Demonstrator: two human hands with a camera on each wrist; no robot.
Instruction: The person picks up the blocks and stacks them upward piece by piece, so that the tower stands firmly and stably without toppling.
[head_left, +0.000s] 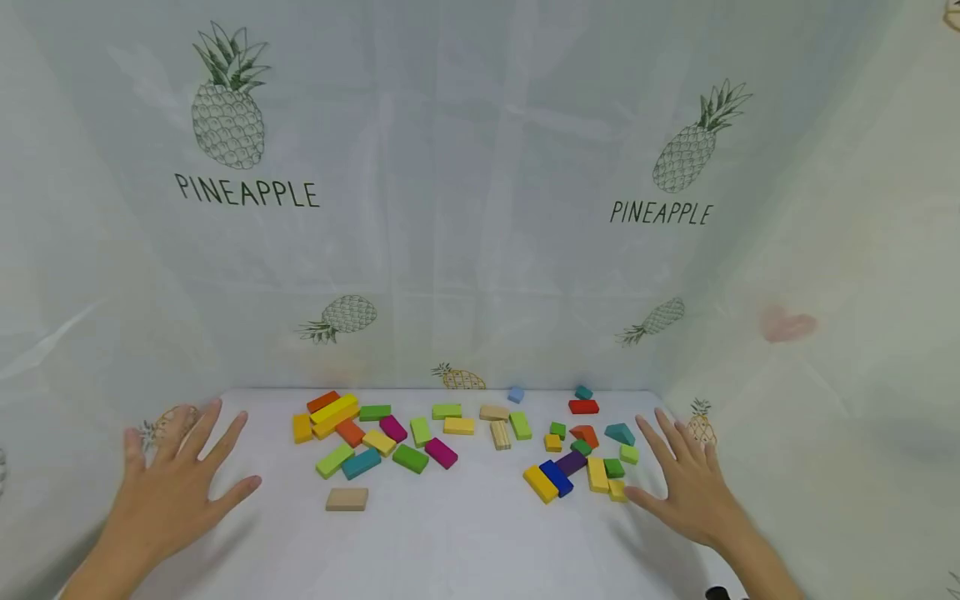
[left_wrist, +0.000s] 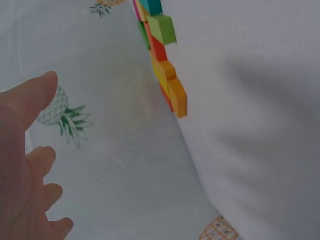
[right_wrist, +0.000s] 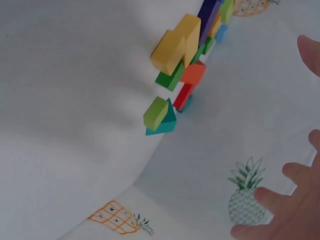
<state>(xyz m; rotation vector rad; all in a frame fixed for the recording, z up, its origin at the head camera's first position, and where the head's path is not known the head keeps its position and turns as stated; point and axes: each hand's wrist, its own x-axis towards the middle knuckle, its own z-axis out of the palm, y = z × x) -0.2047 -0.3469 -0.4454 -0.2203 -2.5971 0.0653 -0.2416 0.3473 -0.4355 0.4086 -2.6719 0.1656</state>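
Note:
My left hand (head_left: 171,492) hovers with spread fingers over the left side of the white table, holding nothing. Closest to it are a beige wooden block (head_left: 347,499) lying flat and an orange block (head_left: 302,428). On the other side my right hand (head_left: 692,492), fingers also spread, is held above the table beside a small yellow block (head_left: 617,490) and a light green block (head_left: 629,454); it grips nothing. In the left wrist view the fingers (left_wrist: 37,95) are apart from the colored blocks. The right wrist view shows a teal triangular block (right_wrist: 164,122) away from the hand.
Several colored blocks lie across the table's back half, including yellow blocks (head_left: 335,415) at left, a magenta block (head_left: 441,452) mid-table, and a blue block (head_left: 557,478) at right. A pineapple-print curtain (head_left: 480,208) encloses the back and sides. White tabletop (head_left: 450,542) extends in front.

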